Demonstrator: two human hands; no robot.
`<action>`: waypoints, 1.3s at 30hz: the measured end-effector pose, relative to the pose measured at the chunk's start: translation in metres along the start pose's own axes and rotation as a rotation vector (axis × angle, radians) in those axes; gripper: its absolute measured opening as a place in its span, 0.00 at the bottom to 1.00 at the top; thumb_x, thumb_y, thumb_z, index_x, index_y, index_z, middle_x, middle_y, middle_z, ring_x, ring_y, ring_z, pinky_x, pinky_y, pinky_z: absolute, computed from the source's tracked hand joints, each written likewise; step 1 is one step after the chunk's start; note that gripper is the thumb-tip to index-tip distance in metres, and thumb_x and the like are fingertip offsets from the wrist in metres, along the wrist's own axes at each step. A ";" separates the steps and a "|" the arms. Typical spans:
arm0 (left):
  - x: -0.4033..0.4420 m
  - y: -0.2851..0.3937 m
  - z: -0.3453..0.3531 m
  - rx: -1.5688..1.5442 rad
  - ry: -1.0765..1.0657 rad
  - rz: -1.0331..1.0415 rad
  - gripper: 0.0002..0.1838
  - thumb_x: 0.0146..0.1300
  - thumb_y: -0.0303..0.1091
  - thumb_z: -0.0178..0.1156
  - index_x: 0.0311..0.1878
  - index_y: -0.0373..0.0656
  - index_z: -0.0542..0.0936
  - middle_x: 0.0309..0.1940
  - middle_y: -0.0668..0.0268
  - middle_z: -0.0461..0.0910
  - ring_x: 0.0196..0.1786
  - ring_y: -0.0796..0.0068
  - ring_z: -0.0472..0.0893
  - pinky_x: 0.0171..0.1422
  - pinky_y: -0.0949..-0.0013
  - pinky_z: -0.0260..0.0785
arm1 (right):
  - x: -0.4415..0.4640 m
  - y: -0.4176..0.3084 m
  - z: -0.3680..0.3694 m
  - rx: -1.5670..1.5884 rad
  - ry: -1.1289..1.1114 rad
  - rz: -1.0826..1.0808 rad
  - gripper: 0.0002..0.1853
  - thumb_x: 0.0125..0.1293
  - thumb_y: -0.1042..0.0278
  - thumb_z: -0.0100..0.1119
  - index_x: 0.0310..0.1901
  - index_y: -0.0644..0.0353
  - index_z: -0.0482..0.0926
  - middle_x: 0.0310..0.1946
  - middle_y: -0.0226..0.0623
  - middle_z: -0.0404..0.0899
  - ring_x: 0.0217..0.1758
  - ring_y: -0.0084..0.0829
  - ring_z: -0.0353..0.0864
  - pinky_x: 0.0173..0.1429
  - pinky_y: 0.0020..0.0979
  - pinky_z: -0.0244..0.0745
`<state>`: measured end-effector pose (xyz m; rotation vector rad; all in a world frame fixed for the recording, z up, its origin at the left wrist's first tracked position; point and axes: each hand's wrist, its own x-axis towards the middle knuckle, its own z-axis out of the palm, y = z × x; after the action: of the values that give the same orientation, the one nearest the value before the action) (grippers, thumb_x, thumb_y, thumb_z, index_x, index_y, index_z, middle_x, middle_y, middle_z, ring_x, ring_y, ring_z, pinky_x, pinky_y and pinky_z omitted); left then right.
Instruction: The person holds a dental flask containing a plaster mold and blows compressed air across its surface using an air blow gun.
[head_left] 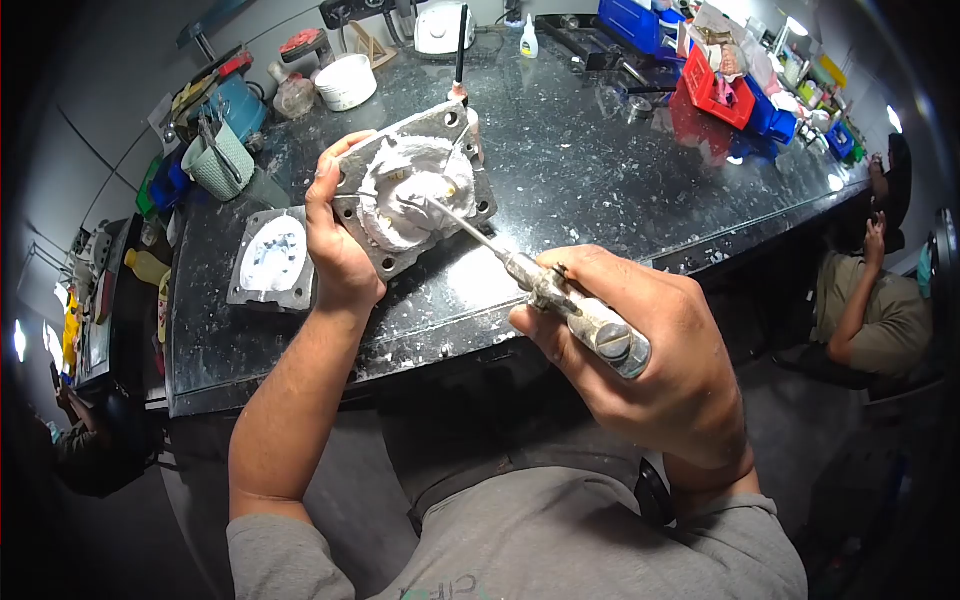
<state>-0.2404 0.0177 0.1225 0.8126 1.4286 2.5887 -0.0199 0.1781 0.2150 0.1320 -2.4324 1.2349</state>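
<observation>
Fingers (590, 262) curled, right hand (660, 345) grips tool (545, 287), left hand (338, 255) metal frame (483, 188)

From my remote seat I see a long black workbench (610, 220), its glossy top flecked with white and catching a strong glare near the front edge. A pale grey wall (110, 90) with dark joint lines rises behind it. A lamp (796, 26) glows at the upper right. Grey floor (345, 455) shows below, and the far edges of my view sink into shadow.
</observation>
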 end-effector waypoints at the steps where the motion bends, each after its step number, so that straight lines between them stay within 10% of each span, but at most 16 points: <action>1: 0.000 0.001 0.000 0.012 0.009 -0.007 0.29 0.81 0.52 0.45 0.67 0.35 0.76 0.58 0.55 0.84 0.63 0.63 0.84 0.72 0.59 0.75 | 0.000 0.000 0.000 0.022 0.015 0.006 0.10 0.68 0.79 0.74 0.48 0.68 0.85 0.37 0.45 0.89 0.38 0.35 0.92 0.43 0.32 0.81; 17: 0.006 -0.005 -0.019 -0.388 0.040 -0.286 0.34 0.81 0.58 0.48 0.67 0.34 0.80 0.62 0.51 0.86 0.63 0.53 0.87 0.73 0.51 0.77 | -0.005 0.007 -0.006 0.001 -0.004 0.072 0.10 0.71 0.74 0.73 0.49 0.68 0.85 0.34 0.43 0.88 0.36 0.27 0.88 0.42 0.30 0.79; 39: 0.002 -0.002 -0.003 -0.165 0.062 -0.162 0.29 0.81 0.52 0.46 0.64 0.35 0.80 0.55 0.54 0.87 0.59 0.61 0.87 0.68 0.57 0.79 | 0.003 0.007 -0.001 -0.011 0.024 0.042 0.08 0.73 0.74 0.72 0.47 0.68 0.84 0.34 0.41 0.85 0.33 0.24 0.82 0.41 0.29 0.76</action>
<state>-0.2438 0.0171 0.1200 0.5751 1.2194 2.5849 -0.0245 0.1832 0.2116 0.0623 -2.4329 1.2335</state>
